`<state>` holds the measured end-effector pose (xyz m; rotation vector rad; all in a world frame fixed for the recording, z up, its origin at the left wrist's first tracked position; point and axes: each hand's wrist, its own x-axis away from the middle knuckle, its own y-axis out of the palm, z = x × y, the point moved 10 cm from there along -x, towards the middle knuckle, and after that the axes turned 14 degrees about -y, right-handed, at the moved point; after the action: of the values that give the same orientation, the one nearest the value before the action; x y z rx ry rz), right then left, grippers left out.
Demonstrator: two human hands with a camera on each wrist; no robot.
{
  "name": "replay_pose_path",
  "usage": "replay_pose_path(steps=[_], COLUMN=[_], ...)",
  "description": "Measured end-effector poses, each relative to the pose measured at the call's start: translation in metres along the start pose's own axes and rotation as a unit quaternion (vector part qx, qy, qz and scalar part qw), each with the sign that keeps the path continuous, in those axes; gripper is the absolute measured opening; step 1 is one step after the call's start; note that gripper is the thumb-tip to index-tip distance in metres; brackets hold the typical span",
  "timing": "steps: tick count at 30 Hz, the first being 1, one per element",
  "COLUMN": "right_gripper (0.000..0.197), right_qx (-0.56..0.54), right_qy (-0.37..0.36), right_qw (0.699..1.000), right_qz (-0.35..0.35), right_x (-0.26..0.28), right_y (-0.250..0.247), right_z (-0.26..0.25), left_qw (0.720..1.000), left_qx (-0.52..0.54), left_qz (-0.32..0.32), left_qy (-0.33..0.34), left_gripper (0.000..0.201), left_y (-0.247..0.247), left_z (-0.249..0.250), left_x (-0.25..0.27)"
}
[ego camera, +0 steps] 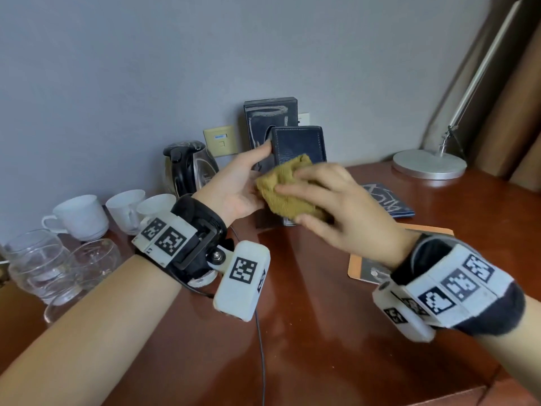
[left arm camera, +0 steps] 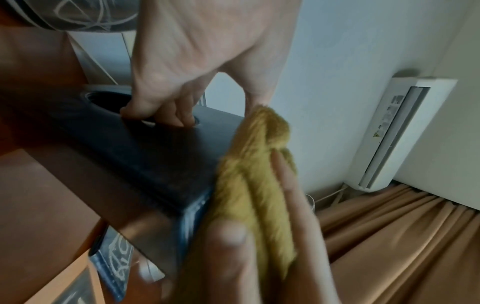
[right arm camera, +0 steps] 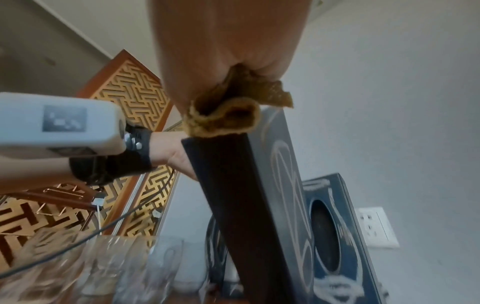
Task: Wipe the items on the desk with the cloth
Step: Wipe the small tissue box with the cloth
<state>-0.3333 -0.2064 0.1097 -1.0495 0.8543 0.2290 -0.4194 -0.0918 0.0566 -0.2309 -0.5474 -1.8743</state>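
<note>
A dark blue box (ego camera: 298,145) stands upright on the wooden desk (ego camera: 307,317) near the wall. My left hand (ego camera: 248,180) holds it from the left, and in the left wrist view its fingers (left arm camera: 166,115) curl into the oval opening of the box (left arm camera: 155,156). My right hand (ego camera: 322,189) grips a bunched mustard-yellow cloth (ego camera: 288,197) and presses it against the box's front face, fingers over it and thumb under. The right wrist view shows the cloth (right arm camera: 226,121) at the top edge of the box (right arm camera: 233,185).
A second dark box (ego camera: 269,115) leans against the wall behind. A kettle (ego camera: 187,165), white cups (ego camera: 85,215) and glasses (ego camera: 44,265) crowd the left. A blue booklet (ego camera: 389,200), an orange card (ego camera: 369,265) and a lamp base (ego camera: 429,164) lie right. A cable (ego camera: 260,347) crosses the front.
</note>
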Motion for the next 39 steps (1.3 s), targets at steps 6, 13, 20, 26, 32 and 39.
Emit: replay_pose_path(steps=[6, 13, 20, 26, 32, 39], right_gripper=[0.045, 0.033, 0.042, 0.037, 0.035, 0.045], right_qx=[0.023, 0.011, 0.083, -0.036, -0.071, -0.084], right_qy=[0.124, -0.052, 0.065, 0.034, 0.005, 0.215], right_qw=[0.989, 0.999, 0.994, 0.998, 0.997, 0.961], right_qz=[0.078, 0.006, 0.026, 0.024, -0.008, 0.150], right_x=[-0.040, 0.012, -0.014, -0.022, 0.019, -0.012], right_y=[-0.025, 0.000, -0.026, -0.012, -0.006, -0.043], right_z=[0.060, -0.011, 0.030, 0.029, 0.011, 0.081], left_qw=[0.999, 1.000, 0.997, 0.999, 0.998, 0.999], left_qx=[-0.025, -0.015, -0.053, -0.009, 0.061, 0.025], left_qz=[0.046, -0.001, 0.048, 0.036, 0.013, 0.014], left_qy=[-0.011, -0.007, -0.029, -0.031, -0.029, -0.034], left_gripper=[0.028, 0.033, 0.029, 0.034, 0.054, 0.054], left_y=[0.000, 0.010, 0.009, 0.002, -0.007, 0.002], left_z=[-0.005, -0.002, -0.009, -0.004, -0.006, -0.009], left_x=[-0.002, 0.000, -0.002, 0.002, 0.007, 0.011])
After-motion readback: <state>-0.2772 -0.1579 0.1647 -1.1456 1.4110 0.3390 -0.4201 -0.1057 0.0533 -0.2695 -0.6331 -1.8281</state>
